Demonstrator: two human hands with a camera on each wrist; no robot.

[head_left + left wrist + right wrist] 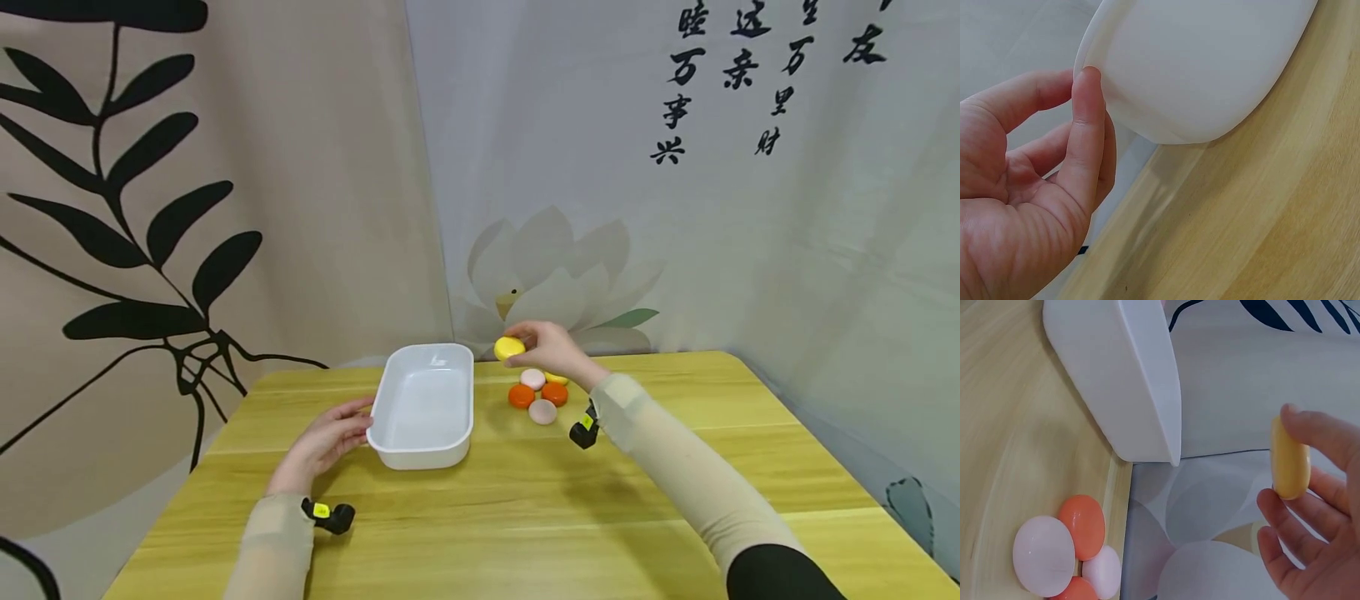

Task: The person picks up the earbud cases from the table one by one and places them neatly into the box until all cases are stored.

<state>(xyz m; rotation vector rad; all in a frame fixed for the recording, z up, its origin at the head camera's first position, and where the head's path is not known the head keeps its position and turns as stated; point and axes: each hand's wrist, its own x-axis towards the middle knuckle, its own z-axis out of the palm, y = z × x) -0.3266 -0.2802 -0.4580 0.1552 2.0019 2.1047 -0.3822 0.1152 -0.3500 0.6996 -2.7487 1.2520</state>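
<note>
A white rectangular dish (pixel 423 457) with rounded corners stands left of centre on the table. My left hand (pixel 330 442) is at its left side, thumb and a finger pinching the rim in the left wrist view. Beyond the dish's right side, my right hand (pixel 551 348) holds a smooth yellow disc (pixel 510 348) in the air between thumb and fingers. That yellow disc (pixel 1290 461) appears edge-on in the right wrist view. Below the right hand lie orange discs (pixel 522 396), pale pink discs (pixel 543 412) and another yellow disc (pixel 557 378), partly hidden.
The wooden table (pixel 480 533) has its far edge just behind the dish and discs. A printed cloth backdrop (pixel 337 167) hangs behind it. Small black wrist cameras (pixel 333 518) are strapped to both wrists.
</note>
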